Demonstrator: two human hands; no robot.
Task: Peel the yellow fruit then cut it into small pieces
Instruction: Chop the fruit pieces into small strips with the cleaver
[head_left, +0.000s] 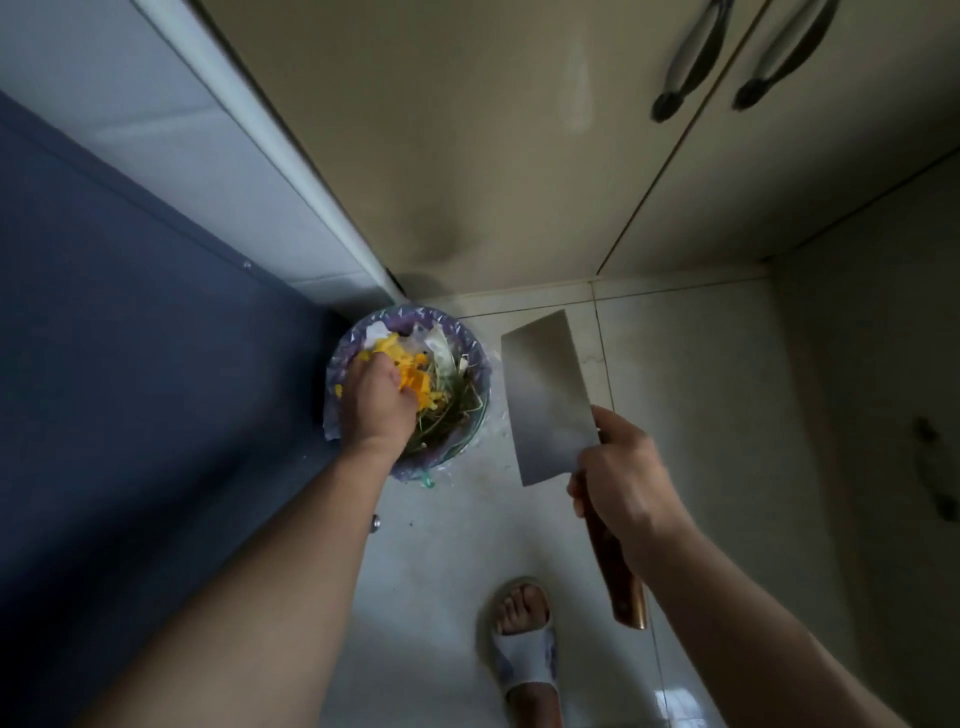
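A sandalled foot is seen on the tiled floor; the right hand has its grip closed round the cleaver handle; the left hand, over the bin at the floor's far corner, has its grip curled on yellow fruit peels; cabinet doors are seen beyond.

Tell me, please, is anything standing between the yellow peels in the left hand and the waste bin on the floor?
Nothing visible does. The left hand is already over the open waste bin, the yellow peels right above the scraps inside. The cleaver, held by the right hand, is off to one side, clear of the bin.
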